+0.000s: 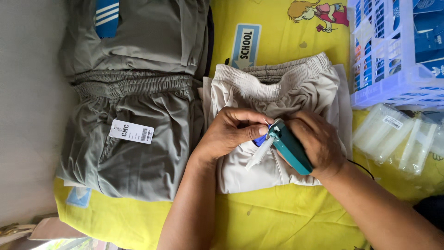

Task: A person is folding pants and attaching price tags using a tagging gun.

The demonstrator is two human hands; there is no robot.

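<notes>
A folded pair of beige shorts (282, 97) with an elastic waistband lies on a yellow printed cloth (277, 217). My right hand (319, 143) grips a teal tagging gun (289, 146), its tip pressed to the shorts. A strip of clear plastic fasteners (259, 153) hangs from the gun. My left hand (229, 132) pinches a small blue tag (260, 139) and the fabric right at the gun's tip.
A stack of grey-green shorts (134, 125) lies to the left, the top pair bearing a white barcode tag (132, 131). A white plastic basket (397, 51) of blue tags stands at upper right. Clear bags of fastener strips (397, 139) lie below it.
</notes>
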